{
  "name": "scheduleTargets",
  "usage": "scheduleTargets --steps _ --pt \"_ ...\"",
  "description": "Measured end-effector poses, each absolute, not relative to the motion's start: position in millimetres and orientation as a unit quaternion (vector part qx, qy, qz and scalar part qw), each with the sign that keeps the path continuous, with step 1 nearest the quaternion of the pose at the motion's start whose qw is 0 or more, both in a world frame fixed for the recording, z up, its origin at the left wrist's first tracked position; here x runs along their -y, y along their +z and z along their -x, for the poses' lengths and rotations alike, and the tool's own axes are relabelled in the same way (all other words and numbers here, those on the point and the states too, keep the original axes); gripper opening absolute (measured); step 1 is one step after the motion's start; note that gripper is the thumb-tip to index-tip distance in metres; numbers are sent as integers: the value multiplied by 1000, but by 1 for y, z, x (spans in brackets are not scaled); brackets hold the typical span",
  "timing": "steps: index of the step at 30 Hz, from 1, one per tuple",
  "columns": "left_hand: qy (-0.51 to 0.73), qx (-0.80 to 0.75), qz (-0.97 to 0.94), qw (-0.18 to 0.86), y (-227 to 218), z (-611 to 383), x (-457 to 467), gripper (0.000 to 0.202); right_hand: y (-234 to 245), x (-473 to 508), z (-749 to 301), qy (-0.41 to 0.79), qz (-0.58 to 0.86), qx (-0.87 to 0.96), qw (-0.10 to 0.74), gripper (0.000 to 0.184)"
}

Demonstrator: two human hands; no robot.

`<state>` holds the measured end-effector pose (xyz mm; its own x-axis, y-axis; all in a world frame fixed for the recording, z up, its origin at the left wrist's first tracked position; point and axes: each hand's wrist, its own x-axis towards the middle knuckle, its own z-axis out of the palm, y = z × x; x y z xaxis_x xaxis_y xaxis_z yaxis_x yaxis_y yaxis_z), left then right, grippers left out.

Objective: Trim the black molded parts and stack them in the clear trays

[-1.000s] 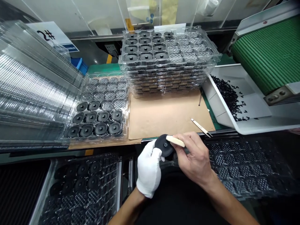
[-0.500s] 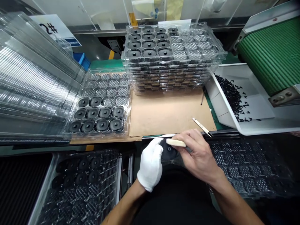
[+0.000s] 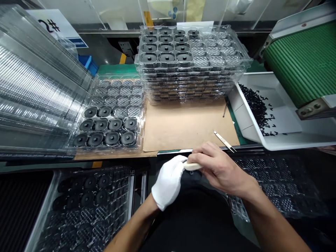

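My left hand [image 3: 169, 180], in a white glove, is closed on the left side of a round black part [image 3: 191, 175] with a small hub in its middle. My bare right hand [image 3: 219, 168] pinches a flat cream-coloured piece [image 3: 193, 166], which lies across the upper side of the black part. Whether it is a pad or a tool handle I cannot make out. Both hands meet in front of my body, just below the bench edge. A pair of tweezers [image 3: 224, 140] lies on the cardboard beyond my right hand.
Clear trays [image 3: 194, 77] stand stacked at the back, the top one partly filled with black parts. Another partly filled tray [image 3: 141, 140] lies at left. At right are a white bin [image 3: 245, 115] of small black pieces and a green conveyor [image 3: 304, 52]. More trays [image 3: 84, 213] sit lower down.
The cream-coloured piece has moved slightly down and left over the black part, closer to my gloved fingers. My view has shifted a little.
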<state>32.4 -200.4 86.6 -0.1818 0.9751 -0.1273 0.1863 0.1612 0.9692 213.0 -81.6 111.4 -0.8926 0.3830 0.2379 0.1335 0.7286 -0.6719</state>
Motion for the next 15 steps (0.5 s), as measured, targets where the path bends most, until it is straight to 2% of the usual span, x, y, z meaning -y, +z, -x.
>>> scheduleTargets --steps 4,8,15 --pt "444 -648 -459 415 90 -32 199 25 116 75 -210 350 124 913 169 33" --pt "486 -684 -419 347 92 -35 199 29 114 76 -212 346 175 894 225 33" --pt "541 -736 -326 244 87 -40 192 27 101 103 -199 318 274 847 327 15"
